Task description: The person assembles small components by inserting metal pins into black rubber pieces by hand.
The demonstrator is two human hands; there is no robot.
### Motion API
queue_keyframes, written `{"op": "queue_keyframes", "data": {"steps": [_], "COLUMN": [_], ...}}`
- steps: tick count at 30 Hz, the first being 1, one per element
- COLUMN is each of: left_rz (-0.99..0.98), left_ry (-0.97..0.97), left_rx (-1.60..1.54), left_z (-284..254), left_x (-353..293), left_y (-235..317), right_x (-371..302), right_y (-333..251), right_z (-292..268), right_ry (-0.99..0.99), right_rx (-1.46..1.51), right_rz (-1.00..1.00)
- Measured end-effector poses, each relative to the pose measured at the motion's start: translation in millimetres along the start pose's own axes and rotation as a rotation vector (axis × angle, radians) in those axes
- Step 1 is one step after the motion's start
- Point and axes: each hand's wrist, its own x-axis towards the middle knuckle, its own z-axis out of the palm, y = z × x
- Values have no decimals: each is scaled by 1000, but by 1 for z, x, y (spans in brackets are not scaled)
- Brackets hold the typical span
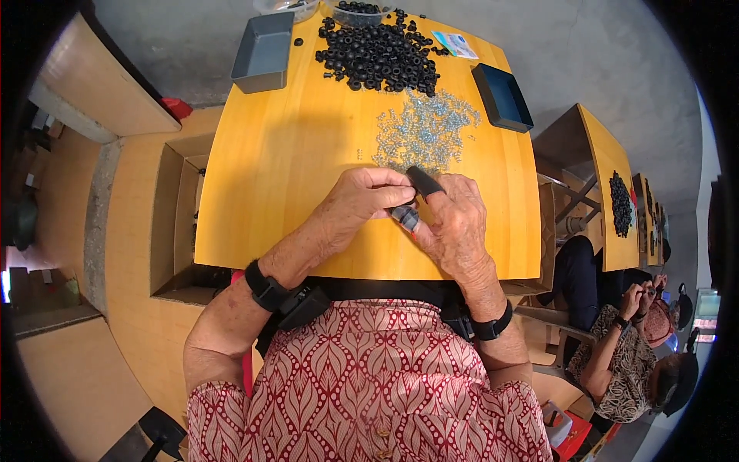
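My left hand [356, 202] and my right hand [456, 222] meet over the near middle of a yellow wooden table [285, 162]. Between the fingertips of both hands I pinch a small dark piece [406, 217], too small to make out. My right forefinger wears a black finger cover [423, 182]. Just beyond the hands lies a scatter of small silvery metal parts [426, 131]. Farther back is a heap of several black rubber rings [379, 55].
A grey tray [264, 51] stands at the far left of the table, a dark blue tray [502, 97] at the far right. Clear bowls [359, 11] sit at the back edge. An open cardboard box [178, 223] lies left. Another person [623, 362] works at the right.
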Motion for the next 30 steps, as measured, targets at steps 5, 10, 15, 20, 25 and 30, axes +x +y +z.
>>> {"op": "queue_keyframes", "data": {"steps": [5, 10, 15, 20, 25, 30], "left_rz": [46, 76, 85, 40, 94, 125], "left_ry": [13, 35, 10, 9, -40, 45], "left_rx": [-118, -97, 32, 100, 259, 268], "left_z": [2, 5, 4, 2, -3, 3], "left_x": [-2, -1, 0, -4, -5, -3], "left_y": [2, -3, -2, 9, 5, -3], "right_x": [-1, -5, -6, -4, -3, -2], "right_y": [1, 12, 15, 11, 7, 4], "right_z": [2, 8, 10, 2, -2, -4], "right_ry": [17, 38, 94, 68, 38, 8], "right_rx": [140, 134, 54, -19, -43, -67], "right_rz": [124, 63, -43, -47, -93, -105]}}
